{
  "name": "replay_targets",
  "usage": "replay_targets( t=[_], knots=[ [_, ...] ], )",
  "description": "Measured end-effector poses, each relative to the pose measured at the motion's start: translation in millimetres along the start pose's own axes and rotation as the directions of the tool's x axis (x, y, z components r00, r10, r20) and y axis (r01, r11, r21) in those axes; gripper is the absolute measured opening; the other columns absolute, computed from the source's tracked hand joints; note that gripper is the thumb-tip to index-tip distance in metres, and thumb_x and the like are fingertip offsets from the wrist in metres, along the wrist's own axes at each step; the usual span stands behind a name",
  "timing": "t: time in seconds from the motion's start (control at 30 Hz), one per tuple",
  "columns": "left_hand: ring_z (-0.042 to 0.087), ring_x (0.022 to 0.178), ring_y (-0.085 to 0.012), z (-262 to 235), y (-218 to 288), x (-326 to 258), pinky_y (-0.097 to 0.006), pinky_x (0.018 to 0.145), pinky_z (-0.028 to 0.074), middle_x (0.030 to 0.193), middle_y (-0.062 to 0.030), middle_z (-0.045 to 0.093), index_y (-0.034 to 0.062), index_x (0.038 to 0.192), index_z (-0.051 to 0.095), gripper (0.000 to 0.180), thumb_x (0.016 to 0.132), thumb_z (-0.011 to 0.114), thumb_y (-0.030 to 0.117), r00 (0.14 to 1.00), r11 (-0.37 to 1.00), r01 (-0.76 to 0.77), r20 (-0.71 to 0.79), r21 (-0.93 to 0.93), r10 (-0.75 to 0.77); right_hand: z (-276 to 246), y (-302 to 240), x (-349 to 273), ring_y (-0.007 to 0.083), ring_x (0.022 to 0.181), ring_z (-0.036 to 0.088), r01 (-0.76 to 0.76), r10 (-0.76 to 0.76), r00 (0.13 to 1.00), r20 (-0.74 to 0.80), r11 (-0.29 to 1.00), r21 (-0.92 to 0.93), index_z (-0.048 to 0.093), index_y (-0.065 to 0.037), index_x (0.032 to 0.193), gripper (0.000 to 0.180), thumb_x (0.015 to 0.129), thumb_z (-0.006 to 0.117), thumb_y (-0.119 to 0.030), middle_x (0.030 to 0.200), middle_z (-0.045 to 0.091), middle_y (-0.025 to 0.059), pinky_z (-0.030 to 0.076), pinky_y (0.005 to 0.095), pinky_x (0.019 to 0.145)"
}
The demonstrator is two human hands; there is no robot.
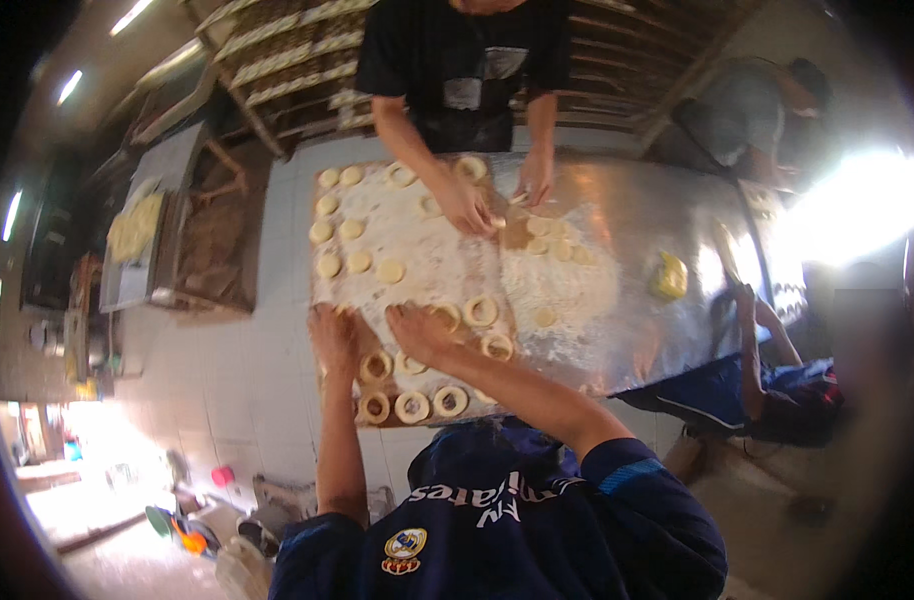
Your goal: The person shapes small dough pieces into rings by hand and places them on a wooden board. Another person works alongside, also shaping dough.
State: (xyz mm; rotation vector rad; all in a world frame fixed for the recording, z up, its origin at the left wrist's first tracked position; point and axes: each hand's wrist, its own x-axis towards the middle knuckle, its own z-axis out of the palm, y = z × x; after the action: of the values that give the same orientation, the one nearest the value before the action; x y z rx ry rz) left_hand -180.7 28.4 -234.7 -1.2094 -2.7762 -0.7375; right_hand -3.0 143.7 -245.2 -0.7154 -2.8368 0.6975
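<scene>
Both my hands rest low over the floured board (417,225) with fingers bent down. My left hand (333,338) is at the board's left side, and a bit of pale dough (342,310) shows at its fingertips. My right hand (415,332) is just right of it, with a dough ring (447,318) beside it. Whatever either hand grips is hidden under the fingers. Several dough rings (413,406) lie along the near edge, close to my forearms. Small dough discs (358,262) are spread over the board's left half, beyond my hands.
Across the table, a person's hands (467,208) work over the board and dough. Cut dough rounds (562,245) lie on flour to the right. A yellow packet (669,277) sits on the metal tabletop (617,200). Another person's arm (752,340) reaches in at right.
</scene>
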Motion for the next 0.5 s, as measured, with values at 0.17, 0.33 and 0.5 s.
replay_targets(
  t=[0.17, 0.33, 0.5],
  knots=[
    [0.068, 0.085, -0.0359, -6, 42, -25, -0.044, 0.076, 0.056, 0.092, -0.0148, 0.066, 0.0036, 0.115, 0.059, 0.030, 0.096, 0.077, 0.018, 1.000, 0.909, 0.018, 0.010, -0.417, -0.015, -70, 43, -90, 0.0386, 0.106, 0.066, -0.142, 0.241, 0.922, -0.302, 0.938, 0.316, 0.056, -0.004, 0.119, 0.028, 0.095, 0.070, -0.008, 0.105, 0.068, 0.0168, 0.054, 0.0471, 0.089],
    [0.073, 0.085, -0.0310, 1, 195, -97, -0.042, 0.077, 0.057, 0.095, -0.0143, 0.072, 0.0049, 0.119, 0.059, 0.038, 0.092, 0.082, 0.019, 0.949, 0.724, 0.024, 0.244, -0.689, 0.201, -118, 145, -212, 0.0435, 0.108, 0.066, -0.507, 0.563, 0.687, -0.460, 0.825, 0.251, 0.059, -0.001, 0.119, 0.029, 0.092, 0.067, -0.007, 0.112, 0.071, 0.0205, 0.055, 0.0513, 0.092],
    [0.070, 0.099, -0.0278, 52, 274, -140, -0.041, 0.086, 0.055, 0.111, -0.0148, 0.072, 0.0069, 0.130, 0.061, 0.041, 0.096, 0.079, 0.021, 0.845, 0.761, -0.313, 0.199, -0.568, 0.497, -114, 177, -259, 0.0365, 0.095, 0.068, -0.521, 0.587, 0.707, -0.393, 0.809, 0.271, 0.057, -0.003, 0.117, 0.029, 0.091, 0.070, -0.001, 0.101, 0.068, 0.0174, 0.056, 0.0449, 0.085]
  ],
)
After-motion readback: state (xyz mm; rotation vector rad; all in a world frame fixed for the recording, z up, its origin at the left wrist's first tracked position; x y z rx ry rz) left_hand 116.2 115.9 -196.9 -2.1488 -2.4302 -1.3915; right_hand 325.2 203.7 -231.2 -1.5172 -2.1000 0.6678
